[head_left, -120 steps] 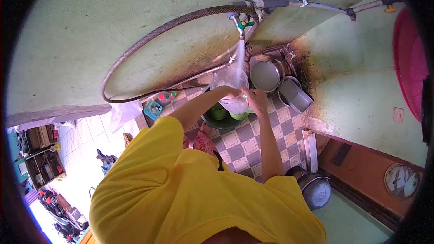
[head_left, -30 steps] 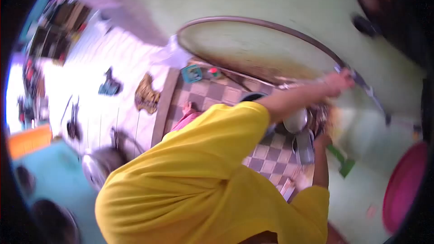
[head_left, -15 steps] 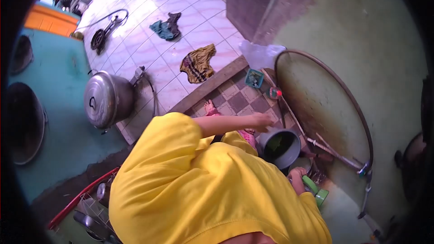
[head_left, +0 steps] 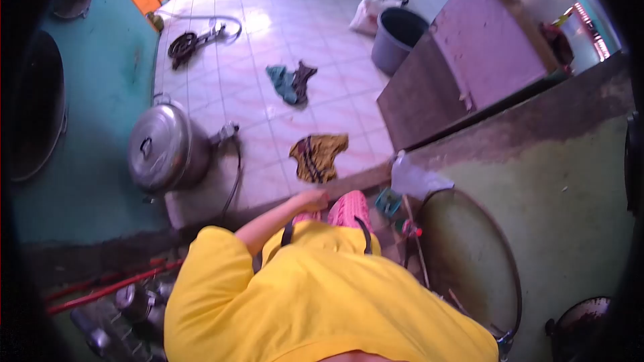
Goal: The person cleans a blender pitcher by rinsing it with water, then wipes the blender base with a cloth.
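My left hand (head_left: 312,200) reaches out from my yellow sleeve with its fingers curled, just above a pink patterned item (head_left: 349,209) at my feet. Whether the hand grips anything cannot be made out. My right hand is out of view, hidden under my yellow shirt (head_left: 322,302). Two dark straps (head_left: 289,232) run down over the shirt front.
A lidded metal pot (head_left: 164,151) stands at the left on a step edge. Rags (head_left: 318,155) (head_left: 288,82) lie on the white tiled floor, with a grey bucket (head_left: 397,37) farther off. A hose loop (head_left: 513,275), blue basket (head_left: 388,201) and plastic bag (head_left: 416,177) are on the right. A dish rack (head_left: 127,302) is at lower left.
The view has swung from the tap and basin toward the open floor. My left hand left the grey pot and came back near the pink item. My right hand dropped out of sight.
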